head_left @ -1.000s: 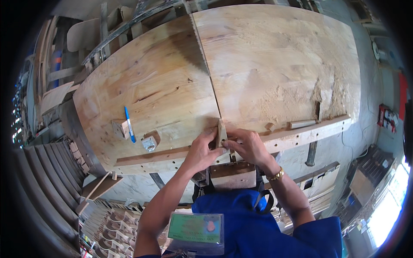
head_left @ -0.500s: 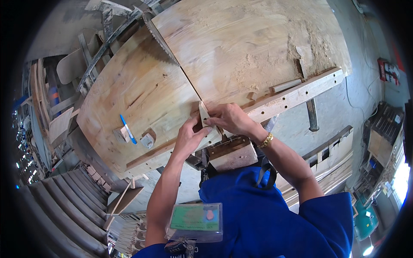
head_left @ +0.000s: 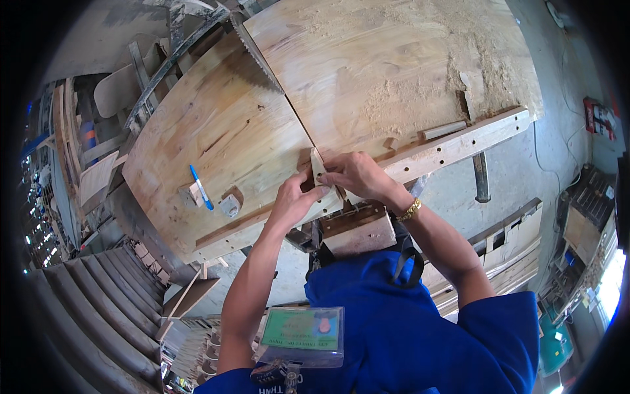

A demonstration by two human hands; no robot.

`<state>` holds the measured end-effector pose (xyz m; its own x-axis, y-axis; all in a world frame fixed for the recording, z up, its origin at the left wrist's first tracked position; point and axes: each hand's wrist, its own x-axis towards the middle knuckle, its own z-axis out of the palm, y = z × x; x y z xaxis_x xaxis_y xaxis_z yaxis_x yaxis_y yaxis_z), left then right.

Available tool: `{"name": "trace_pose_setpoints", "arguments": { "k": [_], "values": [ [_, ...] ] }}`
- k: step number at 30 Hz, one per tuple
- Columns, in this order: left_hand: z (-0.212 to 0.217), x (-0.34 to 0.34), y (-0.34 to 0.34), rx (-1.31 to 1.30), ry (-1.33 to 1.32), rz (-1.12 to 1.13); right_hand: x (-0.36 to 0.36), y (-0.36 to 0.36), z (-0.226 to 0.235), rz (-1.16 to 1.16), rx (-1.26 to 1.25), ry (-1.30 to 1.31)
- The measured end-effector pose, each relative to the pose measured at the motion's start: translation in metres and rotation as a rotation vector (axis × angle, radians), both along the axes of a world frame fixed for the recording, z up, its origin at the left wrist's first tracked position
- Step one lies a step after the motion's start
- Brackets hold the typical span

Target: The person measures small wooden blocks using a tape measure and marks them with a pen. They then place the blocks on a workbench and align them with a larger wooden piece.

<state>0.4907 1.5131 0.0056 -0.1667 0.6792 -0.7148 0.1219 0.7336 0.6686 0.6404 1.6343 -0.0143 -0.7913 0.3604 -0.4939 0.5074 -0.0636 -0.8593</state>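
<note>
My left hand and my right hand meet at the near edge of a wooden saw table. Pinched between their fingers is a small, pale, tapered piece of wood, its narrow end pointing away from me. Part of the piece is hidden by my fingers. It sits beside the near end of a dark slot in the tabletop. Farther along that slot a toothed saw blade rises, apart from both hands. A gold bracelet circles my right wrist.
A drilled wooden rail runs along the table's near edge, with a loose wood strip behind it. Sawdust covers the right side. On the left lie a blue pen and a small whitish block. A wooden box hangs below the edge.
The view has shifted slightly, so the table and blade appear a little farther right. Both hands keep hold of the wood piece at the slot, with little other movement.
</note>
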Motion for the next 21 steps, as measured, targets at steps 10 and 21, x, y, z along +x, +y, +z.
{"name": "trace_pose_setpoints", "arguments": {
  "k": [10,21],
  "values": [
    [0.002,0.002,0.001,0.001,0.016,0.024,0.016,0.022,0.004,-0.103,0.073,-0.043],
    [-0.009,0.002,-0.007,0.068,-0.023,0.035,0.145,0.043,0.037,-0.973,-0.166,0.290]
  ]
}}
